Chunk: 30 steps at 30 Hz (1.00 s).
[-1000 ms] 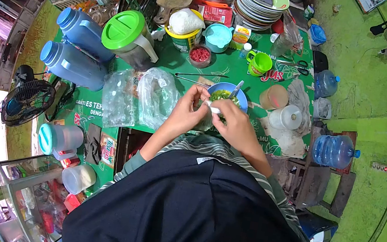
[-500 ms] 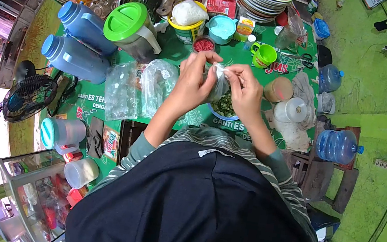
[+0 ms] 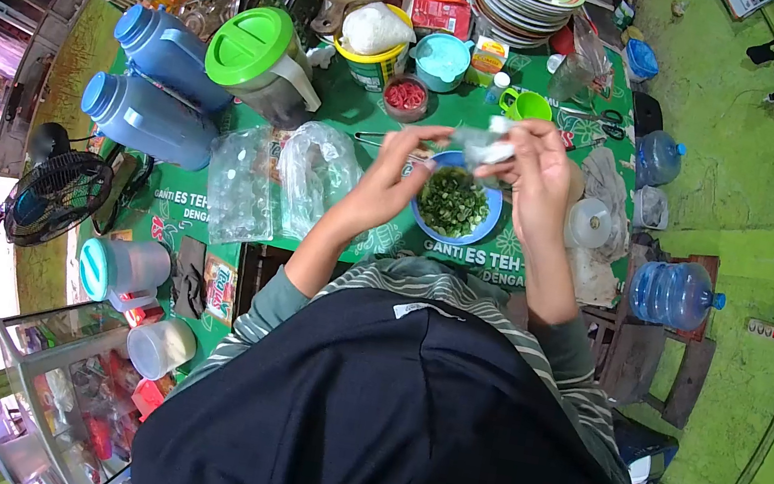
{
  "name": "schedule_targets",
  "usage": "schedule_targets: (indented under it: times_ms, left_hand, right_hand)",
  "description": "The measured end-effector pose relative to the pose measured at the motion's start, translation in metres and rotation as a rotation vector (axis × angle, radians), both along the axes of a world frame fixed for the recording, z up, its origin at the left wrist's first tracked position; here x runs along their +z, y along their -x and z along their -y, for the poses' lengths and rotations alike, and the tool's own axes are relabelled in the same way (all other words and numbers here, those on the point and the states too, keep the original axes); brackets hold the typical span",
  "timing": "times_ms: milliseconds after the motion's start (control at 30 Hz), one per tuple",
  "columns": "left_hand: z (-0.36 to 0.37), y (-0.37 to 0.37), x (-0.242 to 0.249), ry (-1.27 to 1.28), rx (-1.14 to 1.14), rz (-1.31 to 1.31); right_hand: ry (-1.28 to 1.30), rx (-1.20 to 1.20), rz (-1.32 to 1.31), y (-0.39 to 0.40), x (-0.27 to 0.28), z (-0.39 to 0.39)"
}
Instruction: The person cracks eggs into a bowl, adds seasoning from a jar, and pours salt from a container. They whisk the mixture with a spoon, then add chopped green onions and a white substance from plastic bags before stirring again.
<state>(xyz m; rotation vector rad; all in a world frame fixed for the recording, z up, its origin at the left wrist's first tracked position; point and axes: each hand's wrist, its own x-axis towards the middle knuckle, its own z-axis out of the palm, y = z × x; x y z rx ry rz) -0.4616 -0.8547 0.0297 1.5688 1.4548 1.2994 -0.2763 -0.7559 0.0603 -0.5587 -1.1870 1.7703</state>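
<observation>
A small clear plastic bag [image 3: 472, 140], smeared by motion, has its white bunched part pinched in the fingers of my right hand [image 3: 541, 177]. At the bag's left side is my left hand [image 3: 386, 186], thumb and forefinger apart with nothing visible between them. Below and between the hands stands a blue bowl [image 3: 491, 220] of chopped green leaves [image 3: 454, 202]. Part of the bowl's right rim is close to my right hand. Just beyond my left hand sits a small tub of sliced red pieces [image 3: 406, 95].
Clear plastic bags [image 3: 311, 179] lie left of my left wrist. Blue jugs [image 3: 158, 120] and a green-lidded pitcher [image 3: 259, 60] stand farther left. A green cup [image 3: 530, 106], stacked plates [image 3: 520, 10] and scissors [image 3: 604, 120] are beyond my hands. A white-lidded jar [image 3: 589, 223] stands to the right.
My hands have moved apart. My right hand has shifted right with the bag, and my left fingers have come off its bunched end. More of the bowl now shows.
</observation>
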Motion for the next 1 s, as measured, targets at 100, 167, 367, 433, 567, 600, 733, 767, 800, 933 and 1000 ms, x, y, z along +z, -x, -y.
schedule_targets:
  times_ms: [100, 167, 367, 433, 567, 600, 733, 767, 800, 933, 1000]
  left_hand:
    - [0.005, -0.021, -0.012, -0.004, -0.099, 0.051]
    - [-0.004, -0.024, -0.015, -0.023, -0.117, -0.035]
    - [0.006, -0.016, -0.021, 0.202, -0.252, 0.244]
    - [0.010, -0.014, -0.021, 0.344, -0.256, 0.269]
    - [0.014, -0.024, -0.037, 0.330, -0.012, 0.416]
    - [0.017, -0.027, -0.038, 0.224, -0.005, 0.301]
    - [0.020, -0.033, -0.037, 0.407, -0.012, 0.544]
    - [0.022, -0.032, -0.040, 0.413, -0.012, 0.545]
    - [0.023, -0.030, -0.045, 0.446, -0.009, 0.493]
    - [0.024, -0.030, -0.053, 0.278, 0.232, 0.435]
    - [0.024, -0.028, -0.046, 0.198, 0.351, 0.504]
  right_hand:
    - [-0.134, 0.094, 0.094, 0.006, 0.015, 0.011]
    - [-0.200, 0.089, 0.152, 0.006, 0.023, 0.006]
    - [-0.048, -0.042, 0.160, -0.017, 0.012, -0.024]
    - [-0.022, -0.029, 0.156, -0.018, -0.009, -0.027]
    - [0.226, -0.195, 0.130, -0.014, -0.039, -0.012]
    - [0.329, -0.076, 0.172, -0.018, -0.053, -0.009]
    - [0.245, 0.142, 0.328, -0.009, -0.066, 0.020]
    - [0.206, 0.152, 0.330, -0.008, -0.069, 0.022]
    - [0.207, 0.151, 0.330, -0.010, -0.076, 0.020]
    - [0.170, -0.045, 0.367, -0.018, -0.068, 0.014]
    - [0.225, -0.152, 0.330, -0.018, -0.062, 0.015]
